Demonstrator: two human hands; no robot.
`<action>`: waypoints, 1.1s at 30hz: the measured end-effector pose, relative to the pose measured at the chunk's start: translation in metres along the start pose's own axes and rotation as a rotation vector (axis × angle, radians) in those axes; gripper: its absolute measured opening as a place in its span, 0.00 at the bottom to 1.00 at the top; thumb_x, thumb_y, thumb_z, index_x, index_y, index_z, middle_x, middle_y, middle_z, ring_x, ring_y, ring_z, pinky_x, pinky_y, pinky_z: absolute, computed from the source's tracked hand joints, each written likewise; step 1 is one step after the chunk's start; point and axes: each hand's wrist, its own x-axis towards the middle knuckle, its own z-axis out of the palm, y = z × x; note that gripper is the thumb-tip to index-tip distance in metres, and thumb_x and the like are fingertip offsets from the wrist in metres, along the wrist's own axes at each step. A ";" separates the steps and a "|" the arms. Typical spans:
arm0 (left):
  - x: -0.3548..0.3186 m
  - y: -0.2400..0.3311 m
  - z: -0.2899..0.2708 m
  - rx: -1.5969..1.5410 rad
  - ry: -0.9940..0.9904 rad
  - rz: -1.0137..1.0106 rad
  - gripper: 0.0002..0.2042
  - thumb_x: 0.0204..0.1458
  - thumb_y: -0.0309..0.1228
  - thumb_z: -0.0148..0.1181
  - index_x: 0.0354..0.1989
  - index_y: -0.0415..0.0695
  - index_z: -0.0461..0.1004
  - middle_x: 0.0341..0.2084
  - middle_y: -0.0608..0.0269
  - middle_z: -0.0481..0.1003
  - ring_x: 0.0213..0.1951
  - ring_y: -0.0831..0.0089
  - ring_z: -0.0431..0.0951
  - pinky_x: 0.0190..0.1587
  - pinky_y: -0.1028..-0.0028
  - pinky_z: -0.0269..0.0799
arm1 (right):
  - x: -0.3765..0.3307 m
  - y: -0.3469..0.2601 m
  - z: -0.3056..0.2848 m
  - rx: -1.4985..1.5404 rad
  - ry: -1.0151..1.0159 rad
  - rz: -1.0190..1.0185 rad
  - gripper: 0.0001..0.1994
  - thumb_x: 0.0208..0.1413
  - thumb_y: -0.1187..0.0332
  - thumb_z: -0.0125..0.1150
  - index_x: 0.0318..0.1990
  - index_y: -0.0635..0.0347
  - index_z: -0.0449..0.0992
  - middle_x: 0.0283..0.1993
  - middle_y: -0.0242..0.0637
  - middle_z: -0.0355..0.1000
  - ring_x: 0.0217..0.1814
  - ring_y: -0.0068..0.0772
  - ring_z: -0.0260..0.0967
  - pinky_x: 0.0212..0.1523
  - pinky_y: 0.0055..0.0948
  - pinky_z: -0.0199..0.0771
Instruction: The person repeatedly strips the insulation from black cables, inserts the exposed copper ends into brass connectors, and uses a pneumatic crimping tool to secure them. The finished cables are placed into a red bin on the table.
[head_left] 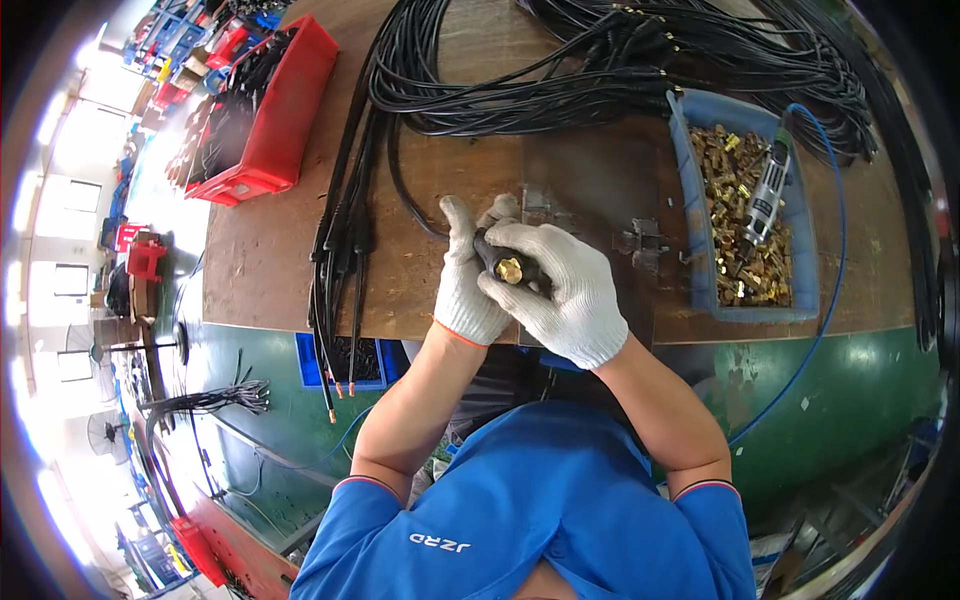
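A black cable connector (490,252) with a brass fitting (509,270) at its end is held over the near part of the wooden table. My right hand (566,285), in a white knit glove, wraps its fingers and thumb round it. My left hand (470,280), gloved the same way, closes on the connector from the left; part of its grip is hidden. From behind my hands a black cable (404,190) runs back toward a large bundle of black cables (480,110). The brass end points up toward me.
Right of my hands, a blue bin (707,250) holds many brass fittings, with a power screwdriver (768,195) lying across it on a blue hose (838,200). Cables with bare copper ends (345,260) hang over the table's front edge. A red bin (290,110) stands far left.
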 end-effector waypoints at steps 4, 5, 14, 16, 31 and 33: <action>-0.003 0.006 0.003 -0.047 -0.016 -0.038 0.31 0.62 0.67 0.59 0.52 0.50 0.79 0.46 0.63 0.83 0.49 0.63 0.84 0.54 0.59 0.84 | 0.003 -0.004 0.005 -0.004 0.002 -0.051 0.21 0.51 0.69 0.83 0.52 0.58 0.83 0.43 0.42 0.83 0.38 0.43 0.84 0.41 0.34 0.83; -0.004 0.012 0.007 -0.050 -0.033 -0.049 0.30 0.63 0.67 0.59 0.51 0.49 0.80 0.46 0.63 0.82 0.49 0.63 0.84 0.54 0.59 0.84 | 0.007 -0.004 0.009 -0.006 0.012 -0.066 0.21 0.50 0.69 0.83 0.51 0.58 0.83 0.42 0.42 0.83 0.37 0.43 0.84 0.40 0.34 0.83; -0.018 -0.010 0.012 0.199 0.075 0.100 0.39 0.65 0.73 0.46 0.58 0.45 0.74 0.33 0.63 0.81 0.31 0.69 0.78 0.33 0.71 0.73 | 0.069 0.064 -0.042 0.926 0.712 0.486 0.21 0.70 0.65 0.67 0.66 0.66 0.73 0.58 0.48 0.78 0.45 0.37 0.82 0.47 0.40 0.86; -0.035 -0.013 0.008 0.305 0.048 0.166 0.33 0.71 0.65 0.47 0.57 0.43 0.75 0.32 0.64 0.80 0.29 0.72 0.76 0.32 0.72 0.70 | 0.055 0.059 -0.031 0.843 0.536 0.561 0.22 0.70 0.65 0.67 0.67 0.66 0.73 0.58 0.47 0.79 0.45 0.36 0.82 0.48 0.38 0.85; -0.151 0.134 -0.016 2.319 1.116 0.514 0.10 0.62 0.36 0.65 0.47 0.46 0.84 0.41 0.51 0.85 0.43 0.50 0.87 0.47 0.59 0.81 | 0.004 0.023 -0.008 0.529 0.035 0.600 0.13 0.73 0.69 0.62 0.57 0.67 0.80 0.45 0.37 0.83 0.40 0.21 0.78 0.43 0.24 0.78; -0.154 0.135 -0.019 2.360 1.085 0.396 0.12 0.61 0.40 0.66 0.46 0.47 0.85 0.41 0.51 0.85 0.43 0.50 0.86 0.47 0.57 0.81 | 0.003 0.019 0.000 0.541 -0.009 0.619 0.12 0.73 0.70 0.62 0.57 0.67 0.81 0.44 0.36 0.83 0.41 0.21 0.78 0.44 0.25 0.78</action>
